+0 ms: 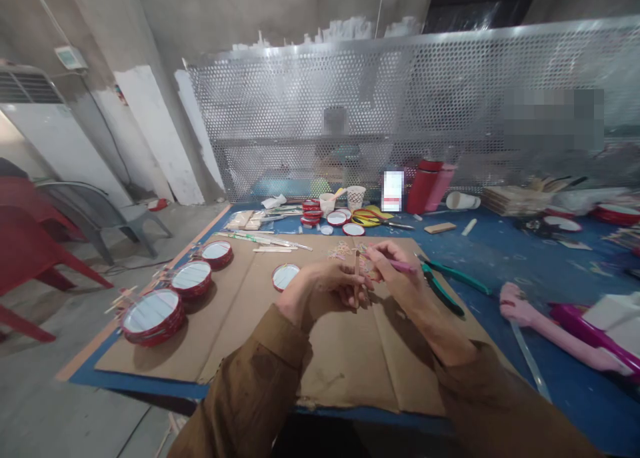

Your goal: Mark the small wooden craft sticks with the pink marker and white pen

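Gripping a thin, flat, light-brown wooden stick (357, 269) near upright, left hand (336, 283): fingers closed around its lower part, above the brown cardboard sheet (250, 338). Right hand (393, 265): fingers closed on a slender pink-purple pen-like tool (403, 266), its front end near the top of the stick; contact between the two cannot be told. Small multicoloured loops (340, 249) lie scattered on the cardboard just beyond both hands. Shallow round red-rimmed lid with pale interior (285, 277): on the cardboard, left of the left hand. Three round red containers with white tops (191, 279): in a row along the cardboard's left side. Pliers with dark-green handles (444, 293): right of the right hand, handles spread, partly over the cardboard's edge and the blue tabletop (493, 261).
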The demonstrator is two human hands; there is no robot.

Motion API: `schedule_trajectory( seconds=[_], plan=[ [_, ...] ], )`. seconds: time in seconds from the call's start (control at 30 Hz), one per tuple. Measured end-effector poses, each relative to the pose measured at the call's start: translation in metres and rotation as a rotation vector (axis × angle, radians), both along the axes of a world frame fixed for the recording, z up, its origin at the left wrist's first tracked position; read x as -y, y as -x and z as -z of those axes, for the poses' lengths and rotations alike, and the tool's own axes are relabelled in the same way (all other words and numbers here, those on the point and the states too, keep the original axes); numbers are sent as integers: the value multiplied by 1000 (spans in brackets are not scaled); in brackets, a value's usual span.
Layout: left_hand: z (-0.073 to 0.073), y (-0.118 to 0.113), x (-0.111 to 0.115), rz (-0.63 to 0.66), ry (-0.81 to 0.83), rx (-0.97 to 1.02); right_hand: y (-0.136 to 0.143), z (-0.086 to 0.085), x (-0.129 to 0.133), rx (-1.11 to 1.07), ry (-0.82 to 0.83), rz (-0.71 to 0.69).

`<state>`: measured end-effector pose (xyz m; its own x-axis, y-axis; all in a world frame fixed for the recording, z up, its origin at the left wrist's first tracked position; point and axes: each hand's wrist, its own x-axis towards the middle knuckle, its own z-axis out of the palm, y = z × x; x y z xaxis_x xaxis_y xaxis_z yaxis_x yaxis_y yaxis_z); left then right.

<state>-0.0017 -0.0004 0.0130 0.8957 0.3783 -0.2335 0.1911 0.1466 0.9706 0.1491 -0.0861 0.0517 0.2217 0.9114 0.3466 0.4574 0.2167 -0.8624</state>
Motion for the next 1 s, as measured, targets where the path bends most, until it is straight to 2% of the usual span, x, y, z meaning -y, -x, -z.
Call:
schedule_trajectory(
  seconds=[0.17, 0.6, 0.83, 1.0],
  plan=[
    [-2, 0, 0, 12, -1, -20, 2, -2, 1, -15, 10, -50],
    [0, -1, -2, -1, 20, -37, -3, 6, -4, -24, -45, -8],
    [-3, 0, 2, -7, 8, -23, -2, 4, -3, 2, 18, -19],
    [-4, 1, 4, -15, 3, 9, 0, 3, -3, 9, 4, -30]
  ],
)
